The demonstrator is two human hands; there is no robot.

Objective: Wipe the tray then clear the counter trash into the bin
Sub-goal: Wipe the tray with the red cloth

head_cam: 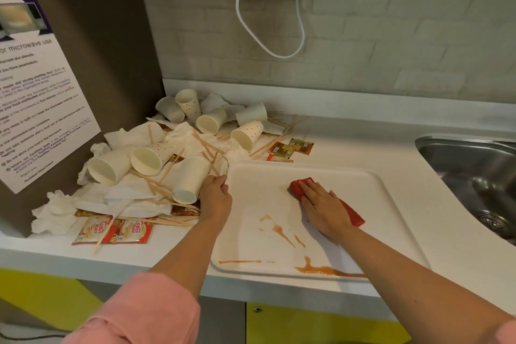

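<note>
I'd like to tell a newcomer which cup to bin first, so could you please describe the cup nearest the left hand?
Start at the white tray beside the sink; the trash heap lies off its left edge. Where the left hand grips the tray's far-left corner, a plain white cup lies on its side, mouth toward the camera. Unlike the dotted cup behind it, it has no orange dots.
</note>
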